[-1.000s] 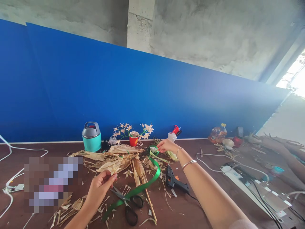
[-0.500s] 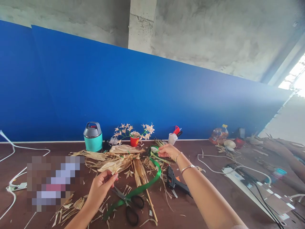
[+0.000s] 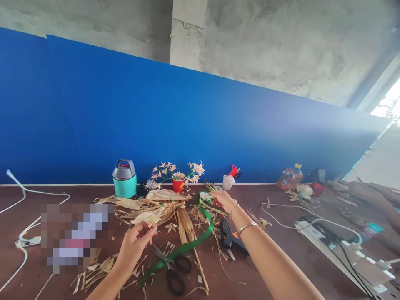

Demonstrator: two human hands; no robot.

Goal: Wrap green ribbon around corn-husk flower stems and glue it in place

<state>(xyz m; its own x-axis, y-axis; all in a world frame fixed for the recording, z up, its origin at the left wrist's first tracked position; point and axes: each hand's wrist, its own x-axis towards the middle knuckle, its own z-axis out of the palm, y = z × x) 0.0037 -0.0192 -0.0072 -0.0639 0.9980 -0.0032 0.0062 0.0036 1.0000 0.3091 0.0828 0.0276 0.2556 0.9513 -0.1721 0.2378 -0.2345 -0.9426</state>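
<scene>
My left hand [image 3: 137, 238] is closed in a pinch on a small pale husk flower [image 3: 152, 220], held above the husk pieces. Further away, my right hand [image 3: 222, 199] has its fingers drawn together at thin green stems [image 3: 206, 203], beside a roll of green ribbon [image 3: 204, 196]. What lies between those fingertips is too small to make out. From the roll, a length of green ribbon [image 3: 187, 248] curves toward me and passes by the black-handled scissors [image 3: 171, 266]. Dried corn husks [image 3: 168, 196] spread out between my hands.
At the back stand a teal container [image 3: 125, 185], a red cup [image 3: 178, 183] with husk flowers and a white holder [image 3: 228, 182]. A glue gun [image 3: 230, 234] lies beside my right forearm. White cables [image 3: 283, 223] and a power strip [image 3: 350, 254] are on the right.
The view has turned slightly left, so everything sits a little further right. Both hands keep nearly the same place and pose.
</scene>
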